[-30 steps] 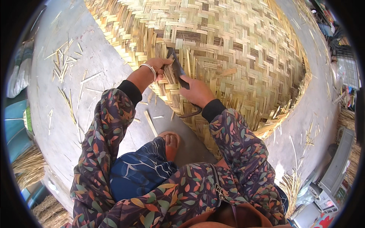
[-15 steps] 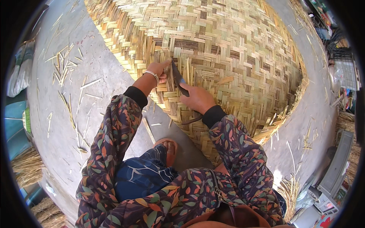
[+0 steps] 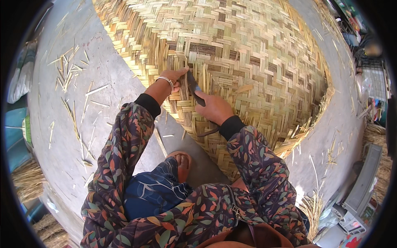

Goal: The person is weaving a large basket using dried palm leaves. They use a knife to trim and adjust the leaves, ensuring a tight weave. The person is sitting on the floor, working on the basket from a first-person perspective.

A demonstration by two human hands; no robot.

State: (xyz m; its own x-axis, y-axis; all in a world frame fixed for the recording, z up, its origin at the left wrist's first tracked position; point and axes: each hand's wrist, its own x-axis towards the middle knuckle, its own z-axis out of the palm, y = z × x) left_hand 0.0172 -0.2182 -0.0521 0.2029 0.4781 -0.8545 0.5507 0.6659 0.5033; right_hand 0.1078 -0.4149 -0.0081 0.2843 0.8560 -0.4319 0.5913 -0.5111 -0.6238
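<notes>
A large woven mat [image 3: 252,62] of flat tan and brown strips, bamboo by its look, spreads across the floor and bulges upward. Near its left edge, my left hand [image 3: 175,79] is closed on a strip of the weave, with the curled fingers partly hidden. A finger of it points toward the knife blade. My right hand [image 3: 217,108] grips a dark-bladed knife [image 3: 192,84] by its handle. The blade points away from me and lies against the strips beside my left fingertips. Some short strip ends stick up just right of the blade.
Cut strips [image 3: 68,68] lie scattered over the grey concrete floor [image 3: 111,74] at left, with more at right. My sandalled foot [image 3: 182,165] is close to the mat's near edge. Straw bundles [image 3: 29,180] stand far left. A grey bench-like object [image 3: 364,177] is at right.
The knife tip has drawn slightly back toward me, and the blade has turned a little beside my left fingers. Both hands keep nearly the same place.
</notes>
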